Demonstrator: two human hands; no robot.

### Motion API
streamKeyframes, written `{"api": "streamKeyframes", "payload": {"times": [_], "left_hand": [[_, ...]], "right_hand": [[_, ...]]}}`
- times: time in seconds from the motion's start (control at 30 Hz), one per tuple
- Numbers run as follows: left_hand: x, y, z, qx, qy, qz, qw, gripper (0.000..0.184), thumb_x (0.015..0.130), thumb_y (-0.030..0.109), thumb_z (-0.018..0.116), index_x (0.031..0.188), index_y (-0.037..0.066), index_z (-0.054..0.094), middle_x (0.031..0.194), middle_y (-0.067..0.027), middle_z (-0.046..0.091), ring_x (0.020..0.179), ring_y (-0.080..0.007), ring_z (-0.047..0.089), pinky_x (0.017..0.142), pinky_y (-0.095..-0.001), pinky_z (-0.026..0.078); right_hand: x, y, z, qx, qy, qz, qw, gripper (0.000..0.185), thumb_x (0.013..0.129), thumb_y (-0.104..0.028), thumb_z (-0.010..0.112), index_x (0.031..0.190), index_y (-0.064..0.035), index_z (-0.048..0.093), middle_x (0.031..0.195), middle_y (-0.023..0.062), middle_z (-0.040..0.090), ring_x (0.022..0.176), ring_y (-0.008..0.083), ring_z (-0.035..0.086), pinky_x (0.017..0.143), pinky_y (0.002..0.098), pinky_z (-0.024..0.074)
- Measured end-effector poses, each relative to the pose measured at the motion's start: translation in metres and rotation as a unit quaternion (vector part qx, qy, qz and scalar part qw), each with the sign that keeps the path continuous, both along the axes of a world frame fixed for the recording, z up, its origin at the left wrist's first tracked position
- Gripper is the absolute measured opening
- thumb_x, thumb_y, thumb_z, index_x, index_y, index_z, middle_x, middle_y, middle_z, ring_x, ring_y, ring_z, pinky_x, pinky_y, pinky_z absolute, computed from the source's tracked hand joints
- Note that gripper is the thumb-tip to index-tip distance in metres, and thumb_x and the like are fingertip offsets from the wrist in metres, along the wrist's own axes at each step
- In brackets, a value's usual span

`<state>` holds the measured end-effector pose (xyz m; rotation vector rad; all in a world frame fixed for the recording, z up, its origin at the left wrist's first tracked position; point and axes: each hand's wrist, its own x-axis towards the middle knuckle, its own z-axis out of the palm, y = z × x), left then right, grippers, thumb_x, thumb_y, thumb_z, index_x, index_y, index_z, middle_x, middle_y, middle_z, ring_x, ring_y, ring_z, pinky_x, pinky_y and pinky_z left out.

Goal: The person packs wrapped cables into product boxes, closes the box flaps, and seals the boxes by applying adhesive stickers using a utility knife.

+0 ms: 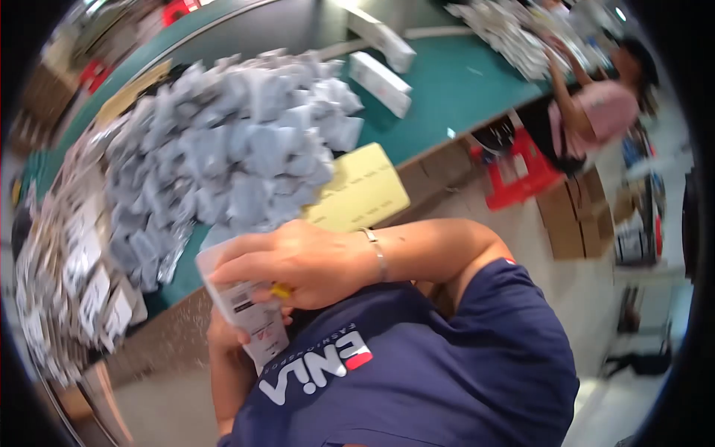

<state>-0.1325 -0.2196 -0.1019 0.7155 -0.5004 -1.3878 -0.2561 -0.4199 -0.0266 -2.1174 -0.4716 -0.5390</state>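
In front of my navy shirt I hold a long, narrow white box (264, 333) with a barcode label and small print on its side. My right hand (302, 261) reaches across my chest, its fingers bent over the upper part of the box. A small yellow item (281, 290) shows at those fingers; its kind is unclear. From below, my left hand (227, 331) grips the box's lower part, with some fingers hidden behind it. Just beyond my hands, a large heap of grey-white plastic-wrapped packets (231, 141) lies on the green table (447, 97).
A yellow printed sheet (365, 190) lies at the table edge. Two white boxes (380, 83) lie farther back. Stacked white tagged packets (82, 261) are at left. Another person in pink (596, 112) handles packets at right, near a red stool (521, 175) and cardboard boxes (575, 216).
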Motion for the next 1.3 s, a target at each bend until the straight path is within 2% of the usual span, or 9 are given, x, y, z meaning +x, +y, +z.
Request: {"api": "streamKeyframes", "payload": {"times": [0.03,0.23,0.37,0.57,0.7,0.9,1.03,1.27,1.3], "left_hand": [[-0.006,0.0,0.001,-0.029,-0.005,0.028,0.999,0.072,0.068,0.015,0.079,0.129,-0.005,0.047,0.108,-0.0207,0.066,0.086,-0.0294,0.068,0.074,-0.0375,0.058],[0.001,0.011,-0.01,0.045,-0.122,0.117,0.985,0.071,0.076,0.02,0.073,0.135,-0.003,0.042,0.115,-0.0203,0.062,0.098,-0.0297,0.065,0.081,-0.0355,0.055],[-0.011,-0.001,0.009,0.026,-0.224,0.25,0.942,0.065,0.083,0.012,0.063,0.14,0.001,0.035,0.127,-0.0193,0.056,0.111,-0.027,0.059,0.092,-0.0337,0.048],[-0.045,-0.024,0.022,0.006,-0.262,0.387,0.884,0.068,0.086,0.006,0.056,0.147,0.007,0.025,0.139,-0.0183,0.046,0.116,-0.0251,0.053,0.097,-0.0331,0.043],[-0.046,-0.024,-0.004,-0.02,-0.301,0.37,0.879,0.066,0.09,0.006,0.054,0.148,0.011,0.024,0.137,-0.0149,0.045,0.114,-0.0224,0.051,0.098,-0.0334,0.041],[-0.053,-0.021,-0.001,0.017,-0.363,0.318,0.876,0.056,0.09,0.005,0.055,0.141,0.011,0.031,0.128,-0.011,0.047,0.105,-0.0198,0.052,0.094,-0.0305,0.042],[-0.049,-0.012,0.008,0.056,-0.331,0.239,0.911,0.049,0.088,0.001,0.057,0.132,0.011,0.037,0.125,-0.0086,0.045,0.101,-0.0169,0.051,0.089,-0.0278,0.043],[-0.05,-0.015,0.008,0.094,-0.404,0.265,0.87,0.048,0.085,-0.004,0.058,0.126,0.01,0.039,0.116,-0.0085,0.048,0.092,-0.0144,0.052,0.082,-0.0247,0.044],[-0.05,-0.016,0.014,0.088,-0.386,0.257,0.882,0.048,0.084,-0.003,0.059,0.126,0.009,0.04,0.112,-0.0087,0.05,0.09,-0.0151,0.052,0.081,-0.0258,0.045]], "right_hand": [[-0.004,0.001,0.002,-0.008,0.035,-0.005,0.999,0.054,0.068,0.003,0.067,0.121,-0.0034,0.056,0.11,0.0117,0.064,0.084,0.0326,0.064,0.067,0.0399,0.0505],[-0.008,0.002,-0.021,0.016,0.05,0.028,0.998,0.046,0.069,-0.008,0.071,0.113,-0.0071,0.056,0.094,0.0094,0.062,0.073,0.0307,0.06,0.064,0.0409,0.0487],[-0.019,-0.006,-0.021,0.081,-0.051,-0.221,0.97,0.04,0.076,-0.003,0.069,0.114,-0.0045,0.056,0.101,0.0095,0.061,0.069,0.0239,0.058,0.058,0.0335,0.0462],[-0.009,0.031,-0.06,0.189,-0.036,-0.144,0.971,0.031,0.081,-0.005,0.069,0.109,-0.0045,0.056,0.098,0.0078,0.06,0.065,0.0194,0.053,0.058,0.0297,0.0449],[-0.013,0.033,-0.061,0.192,-0.085,-0.175,0.962,0.024,0.084,-0.003,0.066,0.106,-0.0049,0.055,0.09,0.0057,0.058,0.063,0.0184,0.05,0.058,0.0282,0.0431],[-0.017,0.024,-0.076,0.211,-0.049,-0.138,0.966,0.017,0.087,-0.002,0.063,0.103,-0.0047,0.056,0.084,0.0044,0.055,0.062,0.0178,0.047,0.057,0.0284,0.0414],[-0.016,0.023,-0.077,0.227,-0.027,-0.113,0.967,0.01,0.089,-0.003,0.062,0.096,-0.0044,0.056,0.079,0.0046,0.054,0.061,0.0181,0.047,0.056,0.0293,0.0406],[-0.018,0.013,-0.074,0.191,0.017,-0.115,0.975,0.006,0.089,-0.006,0.063,0.091,-0.0046,0.057,0.076,0.0057,0.055,0.06,0.0193,0.046,0.056,0.029,0.0401],[-0.013,0.009,-0.076,0.186,-0.047,-0.124,0.973,0.007,0.088,-0.003,0.064,0.091,-0.0042,0.058,0.079,0.0044,0.056,0.061,0.0155,0.047,0.056,0.0265,0.0407]]}}
